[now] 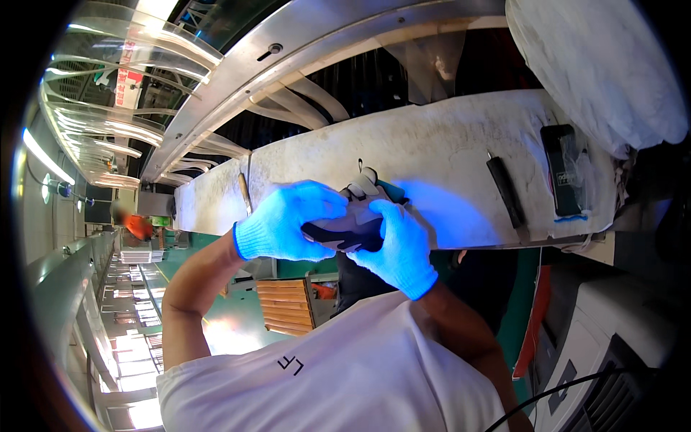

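Note:
A grey and dark shoe (362, 216) is held up in both hands in front of my body, over the near edge of the white worktop (446, 144). My left hand (291, 219), in a knit glove glowing blue under the light, grips one end of it. My right hand (400, 248), gloved the same way, closes round the other end with its thumb on the upper. A loop stands up at the shoe's far side, next to a teal part (391, 191). The fingers hide much of the shoe's underside and ends.
A black-handled pointed tool (506, 191) and a dark flat case (561, 173) lie to the right. On the left lies a thin wooden-handled tool (245, 193). A white bag-like bundle (604, 72) fills the far right. Clear plastic strips (309, 97) hang under a metal frame (248, 65).

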The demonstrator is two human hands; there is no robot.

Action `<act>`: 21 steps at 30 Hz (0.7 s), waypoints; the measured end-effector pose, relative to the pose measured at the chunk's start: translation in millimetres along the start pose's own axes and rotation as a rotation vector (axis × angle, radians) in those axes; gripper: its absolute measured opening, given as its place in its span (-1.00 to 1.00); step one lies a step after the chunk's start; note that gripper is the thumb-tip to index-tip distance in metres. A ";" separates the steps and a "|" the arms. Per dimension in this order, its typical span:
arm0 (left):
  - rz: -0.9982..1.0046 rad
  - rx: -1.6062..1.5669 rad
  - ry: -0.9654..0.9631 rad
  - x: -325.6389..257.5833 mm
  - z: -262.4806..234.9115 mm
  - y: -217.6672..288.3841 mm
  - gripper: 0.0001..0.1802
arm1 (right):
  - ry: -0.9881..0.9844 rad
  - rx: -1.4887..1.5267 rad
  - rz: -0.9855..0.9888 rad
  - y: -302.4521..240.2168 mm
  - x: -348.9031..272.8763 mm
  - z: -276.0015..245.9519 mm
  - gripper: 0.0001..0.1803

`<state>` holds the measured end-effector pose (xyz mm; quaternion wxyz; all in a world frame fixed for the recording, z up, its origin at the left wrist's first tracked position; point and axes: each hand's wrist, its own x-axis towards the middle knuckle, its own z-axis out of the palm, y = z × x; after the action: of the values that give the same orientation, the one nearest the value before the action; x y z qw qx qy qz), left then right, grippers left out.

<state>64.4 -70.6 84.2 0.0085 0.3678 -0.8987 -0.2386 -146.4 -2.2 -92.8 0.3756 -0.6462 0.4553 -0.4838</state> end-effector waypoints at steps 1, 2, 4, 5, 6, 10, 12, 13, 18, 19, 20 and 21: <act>-0.013 -0.019 0.003 -3.6 2.6 -2.5 -0.25 | 0.004 0.018 0.009 -0.3 -3.1 3.5 -0.02; -0.044 -0.073 -0.020 -5.9 3.7 -4.8 -0.25 | 0.015 0.033 0.001 0.4 -2.8 7.0 -0.02; -0.090 -0.136 -0.031 -10.8 -0.4 -11.5 -0.26 | 0.027 0.027 0.002 0.5 -0.4 13.5 -0.03; -0.063 -0.199 0.007 -13.8 -0.1 -16.6 -0.28 | 0.034 -0.010 -0.016 -1.9 0.2 16.0 -0.03; -0.111 -0.339 0.106 -22.2 10.7 -34.4 -0.16 | 0.037 -0.047 -0.038 -5.0 1.3 18.3 -0.04; -0.743 -0.460 -0.273 4.3 4.0 -41.0 0.22 | -0.011 -0.174 -0.025 -4.8 9.1 20.3 -0.05; -0.666 -0.221 -0.304 1.0 22.8 -58.8 0.16 | -0.080 -0.210 -0.008 -9.2 7.7 24.6 -0.03; -0.667 -0.436 -0.437 8.8 20.8 -56.1 0.07 | -0.119 -0.254 0.023 -12.7 10.0 24.4 -0.02; -0.524 -0.192 -0.550 37.8 20.5 -26.8 -0.14 | -0.123 -0.289 0.071 -18.2 12.4 27.0 -0.05; -0.492 -0.189 -0.497 32.3 25.0 -29.5 -0.05 | -0.140 -0.298 0.070 -19.8 14.1 26.9 -0.04; -0.558 -0.091 -0.450 28.3 32.4 -27.4 0.00 | -0.158 -0.308 0.082 -19.3 12.5 27.1 -0.04; -0.580 -0.068 -0.437 28.0 34.8 -26.7 0.00 | -0.171 -0.321 0.079 -19.2 11.1 26.4 -0.04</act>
<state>54.9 -91.0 37.3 -0.2396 0.5474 -0.7291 -0.3338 -115.2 -5.8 -78.4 0.3237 -0.7181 0.5183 -0.3331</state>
